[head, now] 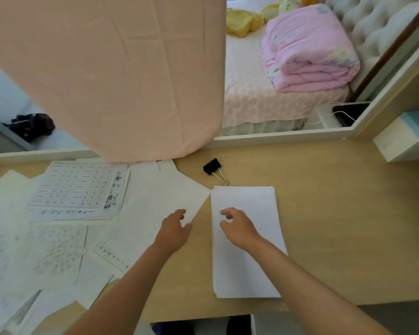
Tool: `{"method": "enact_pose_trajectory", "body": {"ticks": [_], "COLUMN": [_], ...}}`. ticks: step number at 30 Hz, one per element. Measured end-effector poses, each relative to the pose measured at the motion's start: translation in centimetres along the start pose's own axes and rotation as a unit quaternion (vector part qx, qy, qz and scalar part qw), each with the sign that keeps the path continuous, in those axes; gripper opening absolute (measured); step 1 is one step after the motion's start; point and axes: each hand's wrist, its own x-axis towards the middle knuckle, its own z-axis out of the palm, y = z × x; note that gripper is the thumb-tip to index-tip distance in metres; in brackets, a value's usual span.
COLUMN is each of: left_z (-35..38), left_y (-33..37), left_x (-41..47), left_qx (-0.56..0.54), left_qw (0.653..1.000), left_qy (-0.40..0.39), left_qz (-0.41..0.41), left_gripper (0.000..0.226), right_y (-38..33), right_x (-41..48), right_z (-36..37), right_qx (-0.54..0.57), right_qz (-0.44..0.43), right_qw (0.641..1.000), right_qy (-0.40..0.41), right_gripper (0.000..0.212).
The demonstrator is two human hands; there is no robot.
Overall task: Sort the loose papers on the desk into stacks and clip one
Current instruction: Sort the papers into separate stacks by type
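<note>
Right now the stack (252,269) lies on the desk (336,213) just to the 3 o'clock side of centre. Its long axis runs 12 to 6, with the far end tipped slightly toward 11. The right hand (240,228) is over its far half, fingers loosely curled and apart, holding nothing; whether it touches the paper I cannot tell. At 9 o'clock from it, across a narrow strip of bare wood, the left hand (173,229) is at the edge of a tilted sheet (155,213). Its fingers lie on top and its thumb is at the edge, apparently pinching it. That sheet's long axis runs from about 1 o'clock to 7, and its far-right corner nearly meets the stack's far-left corner. As I judge it, the coming move is short: the sheet travels toward 3 o'clock and swings back toward 12 to square with the stack. The left hand is the nearer one for this. The clip (212,166) sits at 11 o'clock from the stack, just beyond that corner and apart from it, with its wire handles pointing toward 5; the right hand is nearer it. By count there are one stack, one clip and two hands. The loose papers (34,250) spread from 8 to 10 o'clock, too overlapped to number. A cloth (107,68) hangs at 11 and a box (402,139) stands at 2.
</note>
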Motion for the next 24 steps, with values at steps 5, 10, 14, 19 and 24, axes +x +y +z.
{"method": "enact_pose_trajectory", "body": {"ticks": [5,10,14,19,24], "left_z": [-6.2,-12.1,-13.6,-13.7,-14.6], "left_y": [-6.2,-13.8,-17.3,-18.0,-18.4], "left_x": [1.3,2.3,3.6,4.6,5.5], "left_qx": [0.098,0.155,0.097,-0.004,-0.013], "left_qw": [0.994,0.981,0.992,0.995,0.992], "left_qy": [0.038,0.06,0.043,0.017,-0.05], "left_qz": [-0.043,-0.101,-0.075,-0.103,-0.114], "left_gripper": [0.056,0.068,0.066,0.062,0.054], "right_y": [-5.2,-7.7,-9.3,-9.7,-9.5], "right_x": [1.9,4.0,5.2,4.5,3.4], "right_z": [6.6,12.9,16.4,19.4,19.5], "right_qx": [0.009,-0.164,-0.293,-0.282,-0.263], "right_qz": [0.014,-0.004,0.007,0.006,-0.027], "right_qw": [0.998,0.986,0.955,0.959,0.964], "right_qy": [-0.059,-0.009,-0.048,-0.026,-0.039], "right_gripper": [0.044,0.061,0.072,0.063,0.05]}}
